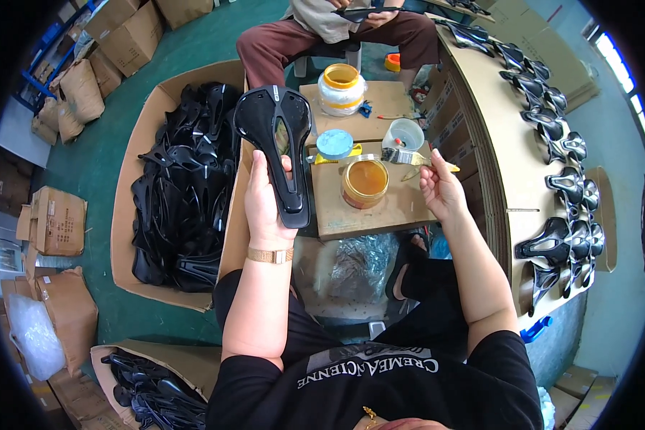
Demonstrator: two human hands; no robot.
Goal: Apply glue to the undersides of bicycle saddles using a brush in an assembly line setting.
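Observation:
A black bicycle saddle (290,175) with a long slot down its middle stands tilted up in my left hand (264,193), the nose toward me. Part of that hand is hidden behind it. Between the fingers of my right hand (441,188) is a flat paintbrush (408,158), its bristles pointing left. Just below the bristles, an open jar of amber glue-like liquid (365,183) sits on a cardboard surface (330,223). Behind it are a blue round lid (335,144), a translucent cup (403,136) and a yellow-handled tool (321,158).
At left, a big carton (127,247) holds many black saddles; another carton (158,347) sits lower left. Along the right, a long table (491,107) carries rows of saddle parts (566,183). Across from me a seated person (322,32) holds a saddle, behind a white tub (341,93).

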